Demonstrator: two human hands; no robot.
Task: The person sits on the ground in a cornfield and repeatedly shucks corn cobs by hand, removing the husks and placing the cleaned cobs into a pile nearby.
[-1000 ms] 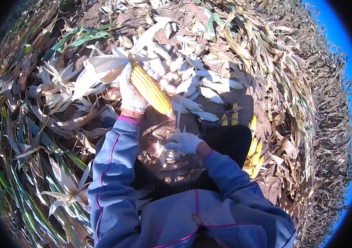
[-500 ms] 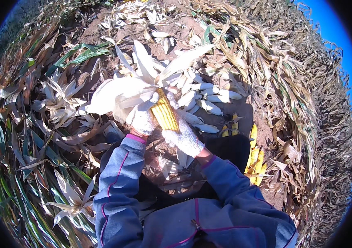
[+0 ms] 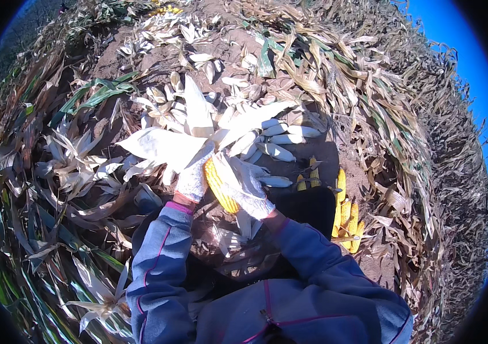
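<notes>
Apart from the yellow corn ear (image 3: pixel 218 184) a second ago, the right hand (image 3: pixel 251 192) now lies along its right side in the head view; whether it pinches, I cannot tell. Opposite, the left hand (image 3: pixel 193 176) grips the ear's husk end, below splayed pale husk leaves (image 3: pixel 166 145). Bare yellow ears (image 3: pixel 345 218) lie near the right knee (image 3: pixel 308 207).

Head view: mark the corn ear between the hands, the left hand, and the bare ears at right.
Corn ear (image 3: pixel 219 187), head view: on its yellow kernels.
Left hand (image 3: pixel 193 180), head view: on the white glove.
Bare ears (image 3: pixel 345 214), head view: kernels of a middle ear.
</notes>
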